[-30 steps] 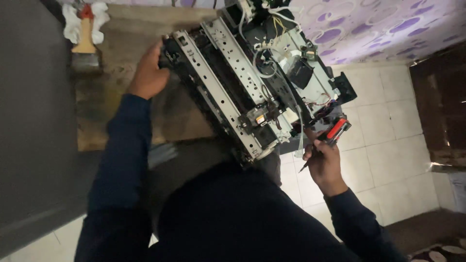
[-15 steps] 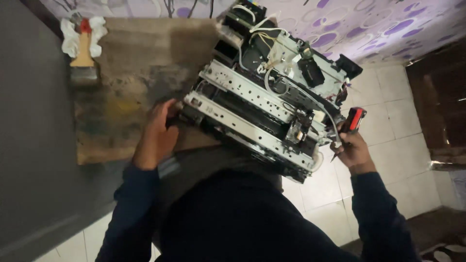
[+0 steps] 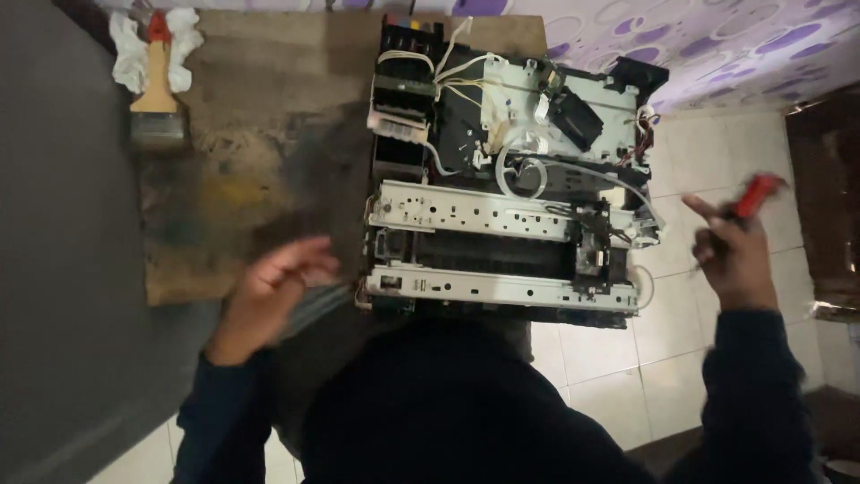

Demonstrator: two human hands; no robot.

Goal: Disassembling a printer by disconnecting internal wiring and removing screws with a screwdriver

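Worn wooden table: far left. Stripped printer chassis: centre, on table's right end. Your left hand: fingers released, just left of chassis, apart. Your right hand: clenched on red-handled screwdriver, right of chassis. Paintbrush: far left.

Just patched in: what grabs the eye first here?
The opened printer chassis with bare metal rails and white tubing fills the middle, on a worn brown wooden table. The right hand, off its right side, grips a red-handled tool; the empty left hand hovers at its left.
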